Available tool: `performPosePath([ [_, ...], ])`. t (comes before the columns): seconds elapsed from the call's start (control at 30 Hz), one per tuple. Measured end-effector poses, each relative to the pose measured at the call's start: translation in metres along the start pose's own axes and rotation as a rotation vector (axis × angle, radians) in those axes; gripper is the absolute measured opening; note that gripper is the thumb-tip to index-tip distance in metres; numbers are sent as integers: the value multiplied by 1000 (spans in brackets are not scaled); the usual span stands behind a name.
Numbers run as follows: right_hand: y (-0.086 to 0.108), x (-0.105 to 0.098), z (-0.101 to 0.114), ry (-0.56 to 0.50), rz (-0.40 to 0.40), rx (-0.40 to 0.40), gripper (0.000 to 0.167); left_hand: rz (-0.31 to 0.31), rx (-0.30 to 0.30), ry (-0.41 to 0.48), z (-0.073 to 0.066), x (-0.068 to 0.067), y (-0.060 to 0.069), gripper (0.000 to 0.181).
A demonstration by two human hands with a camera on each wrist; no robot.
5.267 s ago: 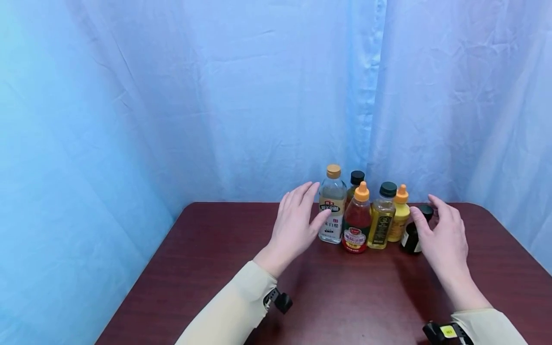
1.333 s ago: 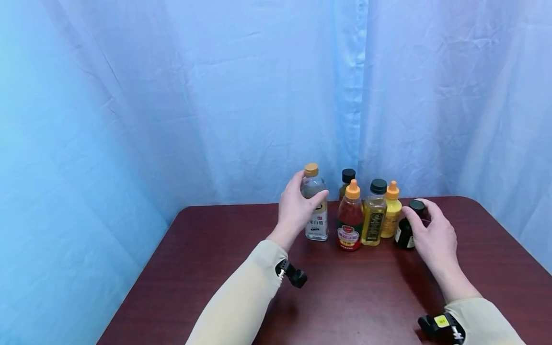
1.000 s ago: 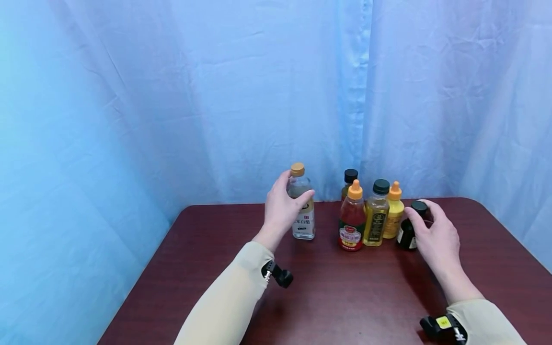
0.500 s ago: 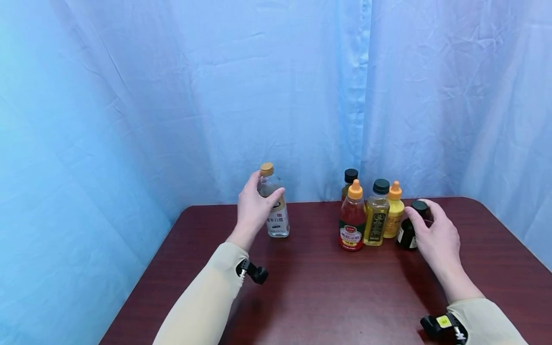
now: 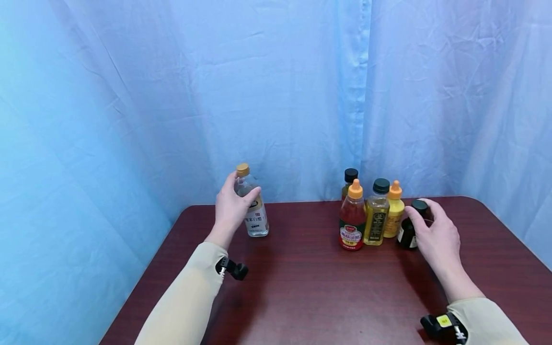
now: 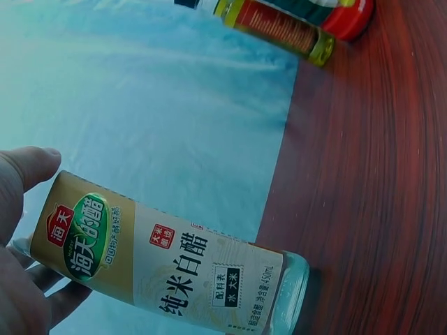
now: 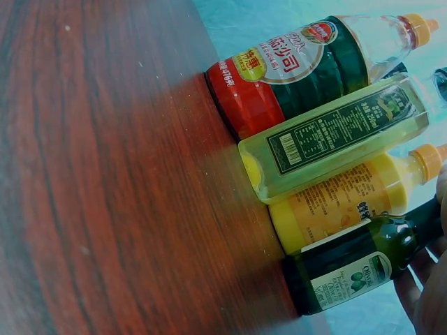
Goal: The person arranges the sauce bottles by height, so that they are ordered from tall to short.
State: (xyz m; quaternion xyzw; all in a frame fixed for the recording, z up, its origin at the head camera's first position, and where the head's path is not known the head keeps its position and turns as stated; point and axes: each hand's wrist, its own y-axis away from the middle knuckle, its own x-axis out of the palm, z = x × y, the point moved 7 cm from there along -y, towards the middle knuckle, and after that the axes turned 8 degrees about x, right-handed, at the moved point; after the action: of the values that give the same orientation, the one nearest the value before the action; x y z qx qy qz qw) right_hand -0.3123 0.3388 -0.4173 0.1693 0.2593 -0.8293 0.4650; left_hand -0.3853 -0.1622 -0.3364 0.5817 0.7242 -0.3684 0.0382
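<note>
the clear bottle (image 5: 257,220) sits inside the grip of the left hand (image 5: 232,206), on the palm's right side, with the thumb across its near face and the fingers behind it, so that hand pinches it high up, under the yellow cap (image 5: 243,169). its long axis is close to upright, leaning a little with the cap toward the left; whether its base touches the desk (image 5: 319,297) or hangs just above it i cannot tell. the left hand is plainly the nearer one; the right hand (image 5: 439,237) is well apart, at the other end of the group, its thumb and fingers curled about the neck of the dark bottle (image 5: 407,235), which stands just to that hand's left. between the two hands, left to right, are the ketchup bottle (image 5: 352,225), the oil bottle (image 5: 377,221) and the yellow squeeze bottle (image 5: 393,218), close together and upright, with a black-capped bottle (image 5: 351,176) partly hidden behind the ketchup. these would block a straight path from one hand to the other, while a wide bare stretch of desk separates the clear bottle from them. behind everything hangs the blue curtain (image 5: 276,105), near the far edge.
</note>
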Motion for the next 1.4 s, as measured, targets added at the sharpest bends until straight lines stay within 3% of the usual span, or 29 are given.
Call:
performPosePath([
  [0.3,0,2,-1,2,11,7,59,-4,-21,-32,17,-17,4,74],
  [0.6,-1,0,-2,4,19,7,60,9,-36,-27,23,-23,7,78],
  [1.4,-5,-1,0,-3,20,6,60,13,-21,-29,32,-16,3,76],
])
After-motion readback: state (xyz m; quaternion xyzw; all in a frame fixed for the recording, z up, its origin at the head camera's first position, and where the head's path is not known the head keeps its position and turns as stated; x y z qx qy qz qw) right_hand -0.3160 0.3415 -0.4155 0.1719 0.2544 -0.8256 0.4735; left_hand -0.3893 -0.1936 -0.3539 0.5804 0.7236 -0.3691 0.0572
